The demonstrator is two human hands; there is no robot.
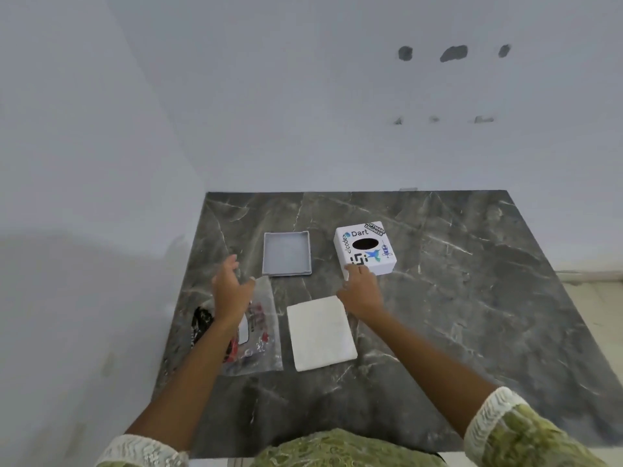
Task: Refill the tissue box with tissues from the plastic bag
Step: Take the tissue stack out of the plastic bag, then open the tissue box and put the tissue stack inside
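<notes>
A white tissue box cover (pixel 365 249) with stickers and a dark oval slot stands on the dark marble table (pixel 455 298). Its grey base tray (pixel 286 253) lies apart to the left, open side up and with nothing in it. A white stack of tissues (pixel 320 333) lies bare on the table in front of them. The clear plastic bag (pixel 261 335) with red and black print lies flat at the left. My left hand (pixel 231 289) hovers over the bag, fingers spread, holding nothing. My right hand (pixel 362 291) touches the cover's near corner with its fingertips.
The table stands against a pale wall at the back, with pale floor to its left. The table's left edge runs close to the bag. My green patterned sleeves and clothing show at the bottom of the view.
</notes>
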